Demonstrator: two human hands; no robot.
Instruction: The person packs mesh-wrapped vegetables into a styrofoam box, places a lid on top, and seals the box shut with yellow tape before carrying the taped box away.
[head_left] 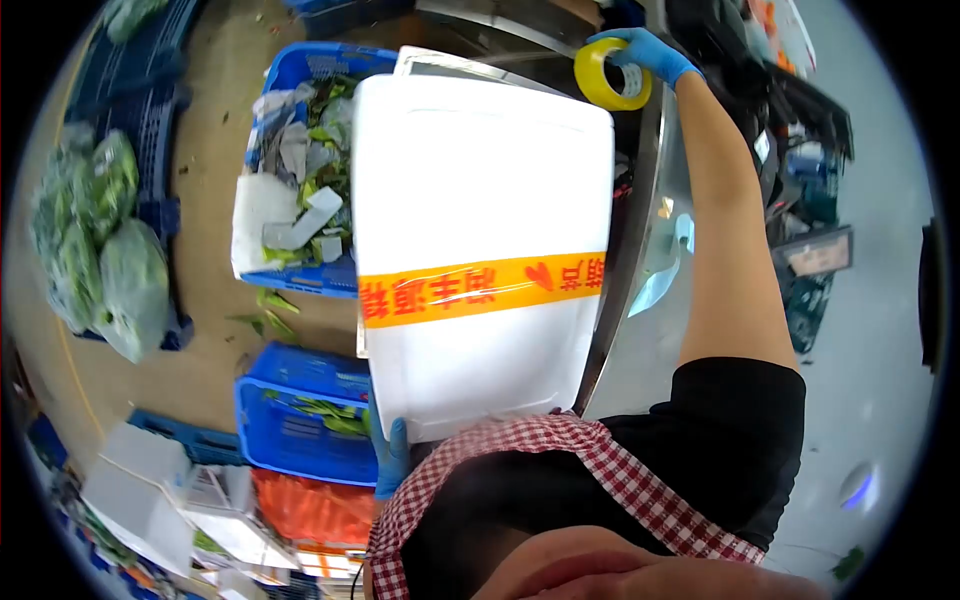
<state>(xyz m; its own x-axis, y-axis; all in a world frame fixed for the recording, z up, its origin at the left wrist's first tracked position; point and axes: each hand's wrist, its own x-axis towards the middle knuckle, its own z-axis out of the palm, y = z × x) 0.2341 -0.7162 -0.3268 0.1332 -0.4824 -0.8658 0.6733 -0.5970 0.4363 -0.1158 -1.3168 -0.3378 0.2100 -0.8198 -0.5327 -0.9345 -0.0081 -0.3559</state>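
Facing leaf-strewn brown floor [212, 140] and metal tabletop [642, 355]. Grasping glossy yellow tape roll [591, 78] in right hand [652, 54], near smooth, rectangular white foam box [482, 185]; touching box corner with left hand [392, 458], cannot tell whether clenched.

The brown floor [212, 200] bears a blue crate [320, 286] at ten o'clock, a second crate [295, 456] at eight, loose leaves [277, 325] between; the metal worktop [640, 360] at three bears a pale-blue strip [655, 285].

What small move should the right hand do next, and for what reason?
Perhaps set down the yellow tape roll, freeing the right hand: orange tape already crosses the white box, and only the left hand is at its edge.
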